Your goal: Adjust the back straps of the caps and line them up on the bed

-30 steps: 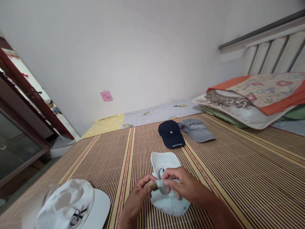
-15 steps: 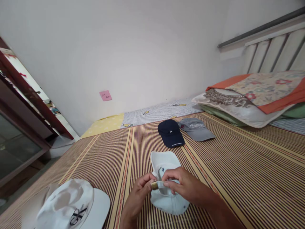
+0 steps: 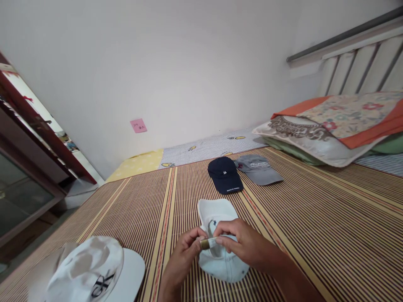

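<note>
A pale, whitish-blue cap lies on the striped mat in front of me, its brim pointing away and its inside partly showing. Across its back opening runs an adjusting strap with a brass-coloured buckle. The thumb and fingers of my left hand pinch the strap at the buckle. Just right of the buckle, my right hand pinches the strap between thumb and fingertips. Its fingers cover part of the cap's rim.
At the lower left sits a white cap with black letters, overlapping a beige one. A navy cap and a grey cap lie farther back on the mat. Pillows are piled at the right by the headboard.
Both hands keep their pinch on the strap. Slightly more of the buckle shows, turned a little toward me; the cap is otherwise nearly unmoved.
</note>
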The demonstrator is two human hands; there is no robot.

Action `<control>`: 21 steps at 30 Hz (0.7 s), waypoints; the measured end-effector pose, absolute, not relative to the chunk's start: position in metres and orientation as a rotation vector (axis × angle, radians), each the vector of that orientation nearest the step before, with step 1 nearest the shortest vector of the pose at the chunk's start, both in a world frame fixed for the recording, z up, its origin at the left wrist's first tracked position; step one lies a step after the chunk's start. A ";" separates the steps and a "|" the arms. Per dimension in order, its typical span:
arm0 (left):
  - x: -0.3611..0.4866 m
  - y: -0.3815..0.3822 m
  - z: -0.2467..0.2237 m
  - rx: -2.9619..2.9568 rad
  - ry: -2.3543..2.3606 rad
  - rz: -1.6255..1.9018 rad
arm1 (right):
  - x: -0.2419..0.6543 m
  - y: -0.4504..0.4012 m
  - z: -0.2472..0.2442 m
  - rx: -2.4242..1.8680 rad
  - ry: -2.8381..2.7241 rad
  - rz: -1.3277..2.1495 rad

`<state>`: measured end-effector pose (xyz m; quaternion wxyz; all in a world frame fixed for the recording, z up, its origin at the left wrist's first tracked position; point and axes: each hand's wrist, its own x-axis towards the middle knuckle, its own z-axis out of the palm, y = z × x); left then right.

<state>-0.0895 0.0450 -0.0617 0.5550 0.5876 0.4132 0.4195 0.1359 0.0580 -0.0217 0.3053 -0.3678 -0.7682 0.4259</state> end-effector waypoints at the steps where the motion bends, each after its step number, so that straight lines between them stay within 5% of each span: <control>1: -0.089 0.045 -0.062 1.387 0.978 0.989 | 0.136 0.058 -0.022 -0.970 -2.027 1.138; 21: -0.084 0.042 -0.056 1.265 0.907 1.058 | 0.125 0.063 -0.032 -0.986 -1.838 1.254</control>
